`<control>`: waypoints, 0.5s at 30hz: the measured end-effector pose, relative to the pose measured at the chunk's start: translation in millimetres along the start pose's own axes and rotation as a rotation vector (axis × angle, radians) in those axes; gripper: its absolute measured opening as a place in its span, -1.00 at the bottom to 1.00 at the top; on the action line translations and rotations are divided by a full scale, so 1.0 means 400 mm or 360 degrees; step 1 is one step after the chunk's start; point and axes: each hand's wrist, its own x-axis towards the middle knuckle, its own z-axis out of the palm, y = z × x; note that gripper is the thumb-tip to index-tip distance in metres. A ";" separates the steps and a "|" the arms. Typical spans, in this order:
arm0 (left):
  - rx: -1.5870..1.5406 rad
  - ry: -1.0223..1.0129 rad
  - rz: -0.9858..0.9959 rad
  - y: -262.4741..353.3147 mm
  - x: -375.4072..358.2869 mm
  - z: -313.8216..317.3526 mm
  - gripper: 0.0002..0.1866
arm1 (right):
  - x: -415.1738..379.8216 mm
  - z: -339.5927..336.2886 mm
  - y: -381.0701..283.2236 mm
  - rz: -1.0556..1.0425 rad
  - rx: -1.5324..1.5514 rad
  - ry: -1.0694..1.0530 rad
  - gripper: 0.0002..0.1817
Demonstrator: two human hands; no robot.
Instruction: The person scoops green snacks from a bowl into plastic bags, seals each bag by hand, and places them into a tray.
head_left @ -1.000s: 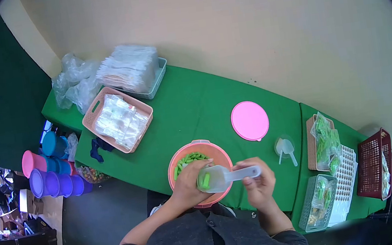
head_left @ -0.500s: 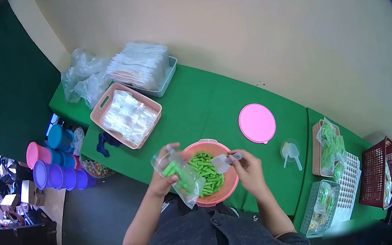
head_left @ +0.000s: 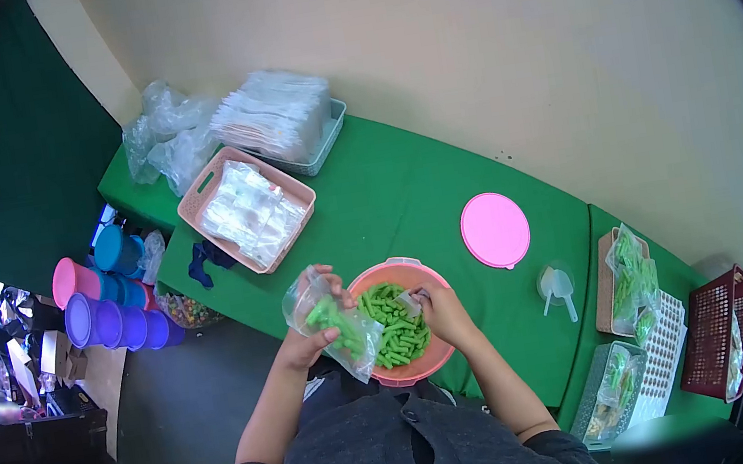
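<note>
My left hand (head_left: 315, 333) grips a clear plastic bag (head_left: 362, 352) that holds some short green sticks, its mouth tilted up at the left. Beside it stands a coral-pink tub (head_left: 425, 274), partly filled with the same green sticks (head_left: 394, 326). My right hand (head_left: 446, 315) is closed round the handle of a white plastic scoop (head_left: 411, 300), whose blade is down among the sticks and mostly hidden. The bag overlaps the tub's left rim.
A pink round lid (head_left: 496, 231) lies right of the tub, near a small container with white scoops (head_left: 554, 287). Baskets of plastic bags (head_left: 250, 213) stand at the back left. At the right are baskets with packed green sticks (head_left: 630, 281) and a maroon basket (head_left: 714, 331).
My right hand has lowered the scoop from above the tub into the green sticks. My left hand still holds the bag, shifted slightly. The whole view has moved a little.
</note>
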 end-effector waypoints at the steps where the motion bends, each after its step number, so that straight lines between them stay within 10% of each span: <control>1: 0.0090 0.0000 0.0028 0.002 0.000 -0.009 0.02 | 0.002 -0.003 -0.003 -0.0001 -0.0002 0.0002 -0.81; 7: 0.0723 0.0130 0.0259 0.030 0.011 -0.045 -0.03 | -0.005 -0.010 -0.018 -0.0061 -0.0004 -0.0009 -0.79; 10: 0.0745 0.0524 -0.0078 0.036 0.004 -0.043 0.00 | -0.017 -0.024 -0.039 -0.0045 -0.0033 -0.0052 -0.79; 15: 0.0291 0.0297 0.0143 0.038 0.008 -0.011 0.06 | -0.038 -0.037 -0.057 0.0089 -0.0095 -0.0321 -0.76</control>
